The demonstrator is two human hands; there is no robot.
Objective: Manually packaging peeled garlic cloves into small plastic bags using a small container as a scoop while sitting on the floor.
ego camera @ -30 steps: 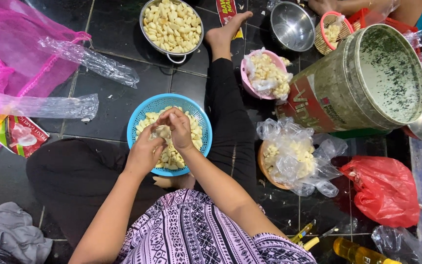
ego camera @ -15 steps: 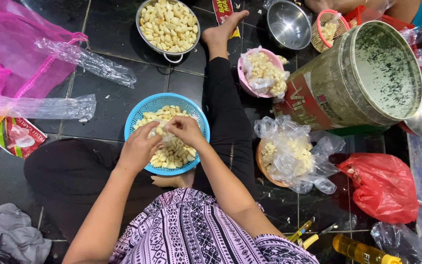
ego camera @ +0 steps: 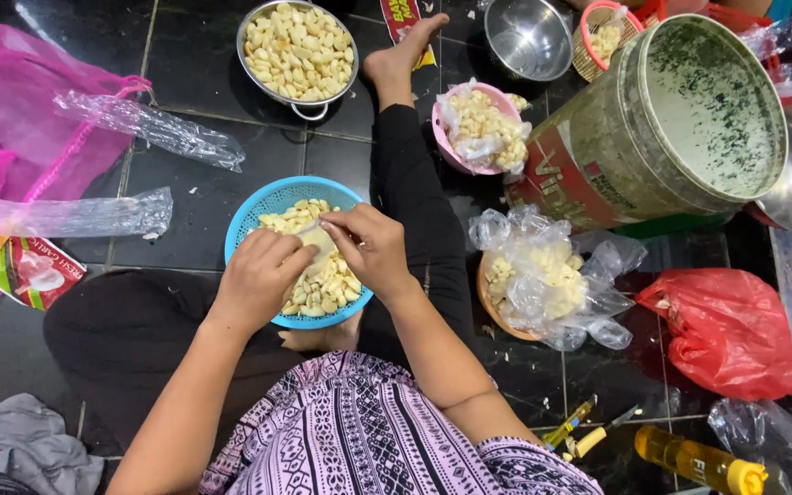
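Here, seated on the dark tiled floor (ego camera: 203, 192), the person works with both hands held together over a blue basket (ego camera: 272, 197) of peeled garlic cloves, which sits in the lap, likely so that whatever drops lands straight in it.

- Left hand (ego camera: 258, 275): fingers curled and pressed together around one pale garlic clove (ego camera: 316, 240), pinned from the left.
- Right hand (ego camera: 373, 247): fingers pinched onto the clove's upper right end; whether they hold a small blade I cannot tell.
- Clove: between the two hands, just above the basket's heap. Its long axis seems to run roughly left to right, tilted slightly; which end is the tip is hidden by the fingers.

Around:
- metal pan (ego camera: 297, 50) of cloves, well apart, past the basket;
- pink bowl (ego camera: 474, 128) lined with plastic, beside the outstretched leg;
- large tin drum (ego camera: 662, 128) tipped on its side, its mouth facing up toward the camera;
- red bag (ego camera: 726, 330) near the right;
- pink mesh sack (ego camera: 20, 110) at left.

All lie within arm's reach, probably for sorting.
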